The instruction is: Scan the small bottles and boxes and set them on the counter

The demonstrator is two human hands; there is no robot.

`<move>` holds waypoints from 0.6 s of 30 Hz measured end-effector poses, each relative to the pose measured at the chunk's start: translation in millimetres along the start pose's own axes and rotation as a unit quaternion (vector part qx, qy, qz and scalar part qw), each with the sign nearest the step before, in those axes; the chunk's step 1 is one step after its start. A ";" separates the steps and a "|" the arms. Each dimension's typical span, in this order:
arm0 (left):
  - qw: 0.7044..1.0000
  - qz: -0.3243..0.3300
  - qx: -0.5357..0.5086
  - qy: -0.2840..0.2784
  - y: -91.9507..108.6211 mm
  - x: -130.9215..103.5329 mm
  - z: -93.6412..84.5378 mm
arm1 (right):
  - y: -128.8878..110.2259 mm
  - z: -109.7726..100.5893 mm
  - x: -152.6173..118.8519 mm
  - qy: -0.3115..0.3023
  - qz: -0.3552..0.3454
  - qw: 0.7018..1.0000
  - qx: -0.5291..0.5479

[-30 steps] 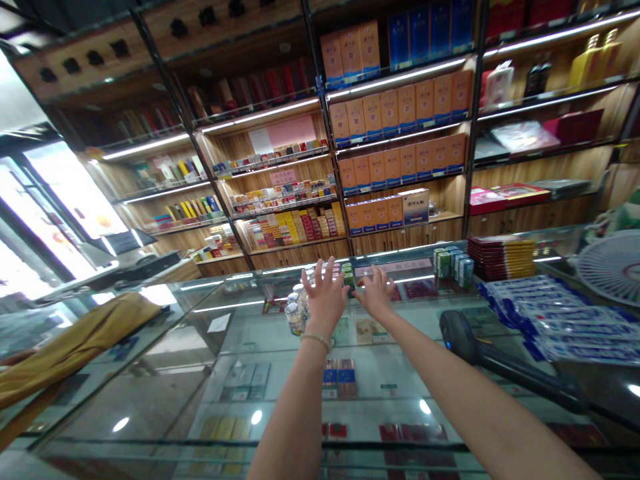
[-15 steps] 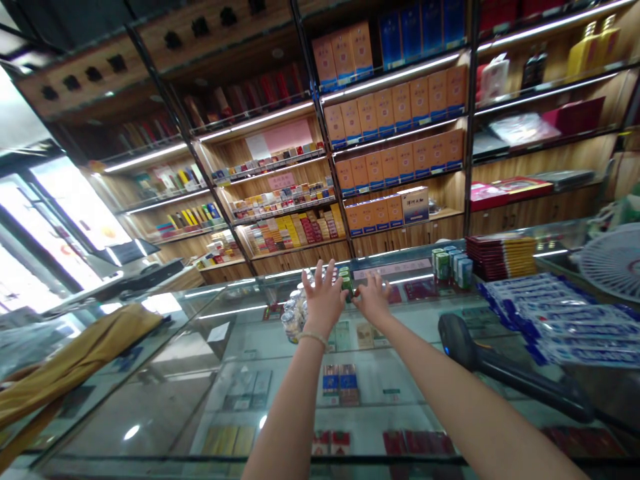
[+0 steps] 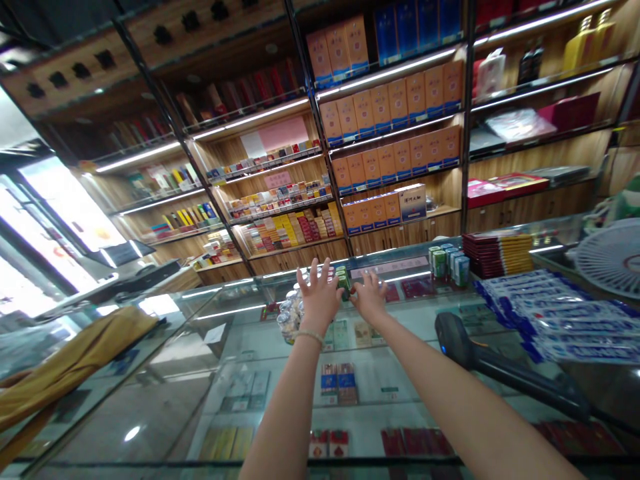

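My left hand (image 3: 319,303), with a bracelet at the wrist, reaches over the glass counter (image 3: 300,373) with its fingers spread. Its thumb is beside a short row of small green containers (image 3: 343,275). On the right side of that row is my right hand (image 3: 371,298), its fingers apart and slightly bent, thumb and index close to the nearest container. Whether either hand touches the row is too small to tell. Clear jars with light lids (image 3: 287,319) stand left of my left hand, partly hidden by it.
Right of my hands are green and blue cans (image 3: 449,263), stacked red and yellow packs (image 3: 495,255), blue-white packets (image 3: 555,317), a black handheld scanner (image 3: 505,367) and a white fan (image 3: 610,257). Mustard cloth (image 3: 80,360) lies left. Stocked shelves (image 3: 395,180) stand behind.
The view has shifted slightly, so most things appear a little further left. My hands stay around the green containers, and more of that row shows between them.
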State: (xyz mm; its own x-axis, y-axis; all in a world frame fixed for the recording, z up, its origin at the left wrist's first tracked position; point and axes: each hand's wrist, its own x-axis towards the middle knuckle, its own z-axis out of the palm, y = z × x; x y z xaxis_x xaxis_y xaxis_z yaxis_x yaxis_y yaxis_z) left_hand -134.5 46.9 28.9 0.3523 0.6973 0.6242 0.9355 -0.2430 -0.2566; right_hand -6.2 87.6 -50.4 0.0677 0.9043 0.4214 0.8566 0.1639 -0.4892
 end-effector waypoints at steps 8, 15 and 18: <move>1.000 -0.007 0.011 -0.012 0.4 -1.3 -3.4 | -4.9 -8.6 -5.8 0.039 -0.012 0.999 -0.001; 1.000 -0.015 0.026 0.008 -1.4 -1.8 -30.7 | -20.5 -32.5 -10.5 0.108 -0.028 0.994 -0.010; 0.999 -0.018 0.031 0.020 -0.3 -1.5 -44.9 | -22.2 -44.4 -7.4 0.105 -0.040 0.994 -0.017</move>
State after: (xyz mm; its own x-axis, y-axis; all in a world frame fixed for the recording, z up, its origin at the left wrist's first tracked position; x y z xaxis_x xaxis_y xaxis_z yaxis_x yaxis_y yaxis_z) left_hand -134.0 15.7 61.1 0.3197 0.6776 0.6623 0.9447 -0.1739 -0.2781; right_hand -3.0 59.8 -8.7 0.1016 0.7864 0.6093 0.8803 0.2142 -0.4233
